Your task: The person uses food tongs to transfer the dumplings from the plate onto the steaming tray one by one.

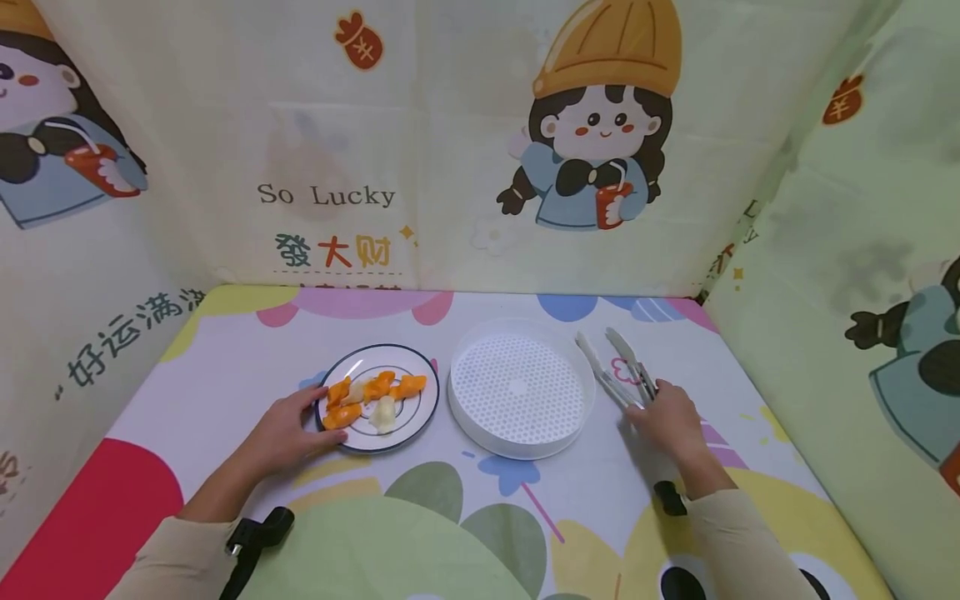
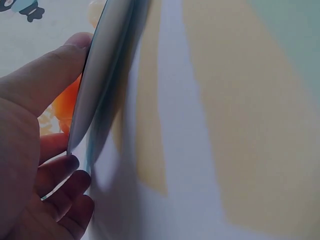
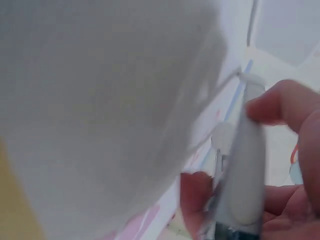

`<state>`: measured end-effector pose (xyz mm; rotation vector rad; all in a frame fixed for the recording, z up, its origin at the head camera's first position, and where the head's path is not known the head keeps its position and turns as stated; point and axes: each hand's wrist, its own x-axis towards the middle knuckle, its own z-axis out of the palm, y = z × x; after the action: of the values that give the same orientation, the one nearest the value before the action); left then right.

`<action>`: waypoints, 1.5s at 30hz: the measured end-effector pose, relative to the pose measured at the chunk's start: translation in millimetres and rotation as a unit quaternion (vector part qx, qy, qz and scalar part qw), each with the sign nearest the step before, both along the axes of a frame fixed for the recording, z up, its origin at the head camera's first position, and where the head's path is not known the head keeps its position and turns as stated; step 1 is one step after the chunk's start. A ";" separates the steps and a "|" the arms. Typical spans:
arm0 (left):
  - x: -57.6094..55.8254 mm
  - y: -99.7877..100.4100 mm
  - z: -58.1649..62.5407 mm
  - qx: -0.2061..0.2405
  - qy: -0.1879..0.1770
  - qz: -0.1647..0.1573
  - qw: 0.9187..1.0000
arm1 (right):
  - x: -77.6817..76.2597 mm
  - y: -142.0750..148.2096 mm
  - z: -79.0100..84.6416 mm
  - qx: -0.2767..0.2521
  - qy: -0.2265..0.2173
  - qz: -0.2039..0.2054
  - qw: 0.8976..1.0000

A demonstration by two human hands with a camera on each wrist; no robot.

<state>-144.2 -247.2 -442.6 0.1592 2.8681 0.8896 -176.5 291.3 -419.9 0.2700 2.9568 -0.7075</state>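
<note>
My left hand (image 1: pixel 288 437) pinches the near-left rim of a white plate (image 1: pixel 405 421) with dark rings. In the left wrist view the thumb lies on one side of the plate's edge (image 2: pixel 97 75), with fingertips at the other. On the plate lie several orange pieces (image 1: pixel 381 385) and a few pale ones (image 1: pixel 383 415), dumpling-like in shape. My right hand (image 1: pixel 670 423) holds a pair of tongs (image 1: pixel 596 360) whose two arms spread apart, pointing away. Close up in the right wrist view, thumb and fingers grip the pale tongs (image 3: pixel 247 170). Between the hands sits a round white steamer tray (image 1: pixel 517 392) with a perforated base.
A patterned cloth (image 1: pixel 495 533) covers the table. Printed fabric walls (image 1: pixel 450 150) enclose it at the back and both sides. The plate and the tray stand side by side, a narrow gap between them.
</note>
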 end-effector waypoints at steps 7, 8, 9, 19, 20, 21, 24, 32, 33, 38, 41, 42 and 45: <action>-2.0 -0.3 1.5 -0.003 0.000 0.000 1.000 | 2.9 4.5 2.7 -0.017 0.082 0.015 0.996; -2.5 -0.2 1.0 -0.003 0.000 0.001 1.000 | 3.0 4.1 3.3 -0.019 0.088 0.015 0.996; -2.7 -0.2 1.1 -0.003 0.001 0.001 1.000 | 3.0 3.4 4.4 -0.023 0.089 0.013 0.996; -2.9 -1.1 -1.3 -0.002 -0.005 0.004 1.000 | 9.0 -19.4 30.8 -0.024 0.111 0.073 0.991; -2.6 -1.0 -1.8 -0.001 -0.006 0.005 1.000 | 10.0 -23.0 33.0 -0.022 0.112 0.084 0.990; -2.6 -1.2 -1.9 0.000 -0.005 0.004 1.000 | 11.0 -26.8 35.0 -0.020 0.113 0.094 0.989; -1.9 -0.8 -2.2 0.003 -0.005 0.004 1.000 | 13.6 -38.1 39.4 -0.019 0.123 0.123 0.985; -0.2 -0.3 -0.4 0.005 -0.007 0.006 1.000 | 20.8 -70.6 45.9 -0.020 0.155 0.202 0.967; -0.1 -0.2 -0.6 0.006 -0.007 0.006 1.000 | 22.0 -75.5 46.6 -0.020 0.154 0.211 0.965; -0.3 0.0 -1.9 0.011 -0.009 0.008 1.000 | 26.4 -101.2 48.5 -0.017 0.147 0.253 0.956; -0.5 0.2 -1.8 0.012 -0.010 0.007 1.000 | 28.3 -115.8 48.4 -0.001 0.142 0.281 0.949; -0.3 0.6 -1.5 0.012 -0.011 0.007 1.000 | 28.9 -120.5 48.4 0.005 0.142 0.290 0.946; 0.2 1.2 -0.8 0.011 -0.013 0.005 1.000 | 30.4 -134.3 48.3 0.020 0.135 0.313 0.940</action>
<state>-143.9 -246.0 -443.3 0.1338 2.8392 0.9182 -146.1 157.0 -371.6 -0.7957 3.0117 -0.6242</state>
